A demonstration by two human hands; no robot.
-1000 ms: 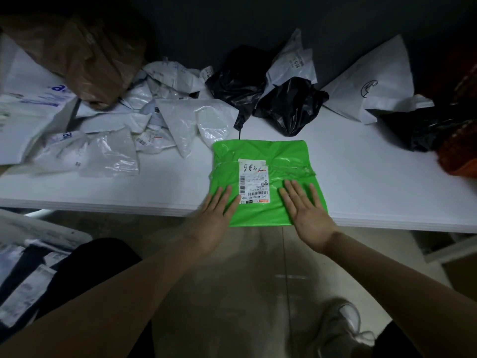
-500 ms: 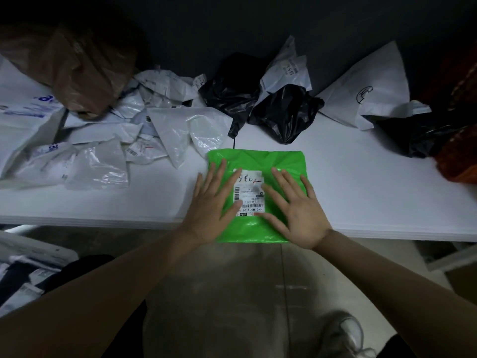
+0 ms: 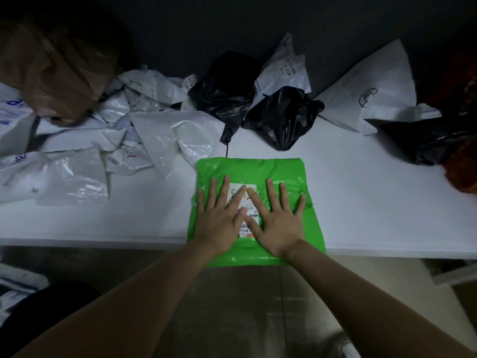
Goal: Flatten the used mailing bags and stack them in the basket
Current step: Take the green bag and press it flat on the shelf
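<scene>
A bright green mailing bag (image 3: 258,169) with a white shipping label (image 3: 248,223) lies flat at the near edge of the white table (image 3: 361,202), its bottom hanging slightly over the edge. My left hand (image 3: 219,218) presses flat on its left half with fingers spread. My right hand (image 3: 277,220) presses flat on its right half. The two index fingers meet over the label. A pile of crumpled white mailing bags (image 3: 116,140) lies to the left.
Black plastic bags (image 3: 281,117) and a white bag with a logo (image 3: 371,96) sit at the back of the table. A brown bag (image 3: 56,73) is at the back left. More black and orange-red things are at the far right. White bags (image 3: 15,288) lie low at the left.
Both hands have slid forward from the bag's near edge and moved inward, now meeting over the label in the middle of the green bag.
</scene>
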